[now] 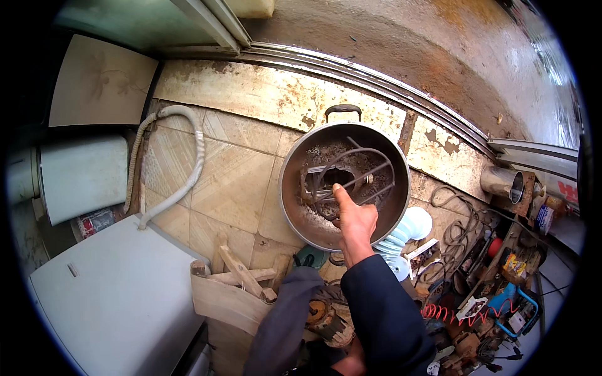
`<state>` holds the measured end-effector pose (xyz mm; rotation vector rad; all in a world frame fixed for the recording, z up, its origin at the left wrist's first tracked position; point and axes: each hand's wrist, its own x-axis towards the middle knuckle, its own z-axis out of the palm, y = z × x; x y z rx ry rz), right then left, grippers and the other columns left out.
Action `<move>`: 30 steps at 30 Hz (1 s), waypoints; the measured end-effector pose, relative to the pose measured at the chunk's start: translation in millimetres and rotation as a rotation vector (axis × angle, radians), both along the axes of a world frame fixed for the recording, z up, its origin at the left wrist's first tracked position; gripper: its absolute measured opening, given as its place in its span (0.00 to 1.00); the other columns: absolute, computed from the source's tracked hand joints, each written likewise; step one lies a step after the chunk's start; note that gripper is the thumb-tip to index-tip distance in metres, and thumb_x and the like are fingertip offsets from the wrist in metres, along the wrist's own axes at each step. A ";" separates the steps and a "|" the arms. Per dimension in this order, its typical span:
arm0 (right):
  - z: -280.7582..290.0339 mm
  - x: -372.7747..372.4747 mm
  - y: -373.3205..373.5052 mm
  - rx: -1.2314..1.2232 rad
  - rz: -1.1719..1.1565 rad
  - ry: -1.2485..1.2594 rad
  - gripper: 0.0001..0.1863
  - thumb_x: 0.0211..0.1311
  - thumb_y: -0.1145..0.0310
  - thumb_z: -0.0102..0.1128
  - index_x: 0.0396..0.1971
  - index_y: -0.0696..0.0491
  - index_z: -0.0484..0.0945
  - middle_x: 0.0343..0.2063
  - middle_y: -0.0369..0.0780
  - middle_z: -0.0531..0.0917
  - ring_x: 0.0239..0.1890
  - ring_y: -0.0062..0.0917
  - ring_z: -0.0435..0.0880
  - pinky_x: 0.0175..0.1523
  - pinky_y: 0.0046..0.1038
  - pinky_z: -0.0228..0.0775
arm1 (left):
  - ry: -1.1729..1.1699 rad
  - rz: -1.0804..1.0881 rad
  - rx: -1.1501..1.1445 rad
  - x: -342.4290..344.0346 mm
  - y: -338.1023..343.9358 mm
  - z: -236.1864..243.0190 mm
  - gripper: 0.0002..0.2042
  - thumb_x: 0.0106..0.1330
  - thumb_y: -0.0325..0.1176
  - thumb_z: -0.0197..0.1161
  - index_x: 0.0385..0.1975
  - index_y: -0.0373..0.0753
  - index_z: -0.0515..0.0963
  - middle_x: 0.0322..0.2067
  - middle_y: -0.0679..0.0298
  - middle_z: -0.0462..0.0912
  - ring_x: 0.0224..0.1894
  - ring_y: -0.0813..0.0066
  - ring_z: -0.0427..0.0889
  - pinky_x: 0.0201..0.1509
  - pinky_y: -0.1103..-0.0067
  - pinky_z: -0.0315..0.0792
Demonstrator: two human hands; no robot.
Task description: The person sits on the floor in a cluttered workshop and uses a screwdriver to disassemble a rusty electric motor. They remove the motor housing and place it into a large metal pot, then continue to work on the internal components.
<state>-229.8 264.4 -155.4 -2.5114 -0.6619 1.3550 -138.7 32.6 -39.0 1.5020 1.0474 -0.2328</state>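
My right hand (356, 219), in a dark sleeve, reaches into a large metal cooking pot (401, 182) on the floor. Its fingers are closed on a round metal frame with crossbars (375, 170), thumb on top; the fingers underneath are hidden. Dark and pale loose debris lies across the pot's bottom around the frame. The pot has a dark side handle (343, 109) at its far side. A bit of skin that seems to be my left hand (351, 362) shows at the lower edge, near a rusty cylindrical motor part (330, 324); its fingers are hidden.
A wooden stool-like frame (238, 269) and a white appliance (119, 294) stand at left, with a grey hose (199, 150). Right of the pot are stacked pale blue discs (411, 225), cables, a red coiled hose (448, 313) and jumbled tools. A sliding-door track (370, 78) crosses the far side.
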 end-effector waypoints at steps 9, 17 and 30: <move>-4.8 -26.6 -11.7 -0.100 -0.696 0.593 0.30 0.61 0.51 0.73 0.55 0.54 0.74 0.46 0.46 0.84 0.39 0.38 0.87 0.41 0.44 0.83 | 0.006 0.012 0.006 -4.3 0.0 4.8 0.11 0.62 0.38 0.62 0.40 0.43 0.84 0.38 0.60 0.82 0.43 0.61 0.80 0.41 0.63 0.74; -51.8 -51.3 -18.1 -0.164 -0.929 0.616 0.31 0.61 0.50 0.73 0.54 0.56 0.74 0.46 0.48 0.83 0.41 0.44 0.86 0.45 0.52 0.82 | 0.009 0.021 -0.003 -2.3 1.4 3.9 0.11 0.62 0.38 0.62 0.41 0.43 0.83 0.39 0.61 0.81 0.44 0.61 0.79 0.42 0.62 0.73; -37.4 -17.5 3.5 -0.357 0.001 0.393 0.32 0.58 0.61 0.72 0.55 0.66 0.69 0.45 0.53 0.81 0.40 0.46 0.86 0.47 0.44 0.82 | -0.022 0.036 -0.005 0.9 0.5 1.3 0.12 0.62 0.38 0.61 0.43 0.42 0.82 0.41 0.61 0.79 0.46 0.61 0.77 0.44 0.62 0.72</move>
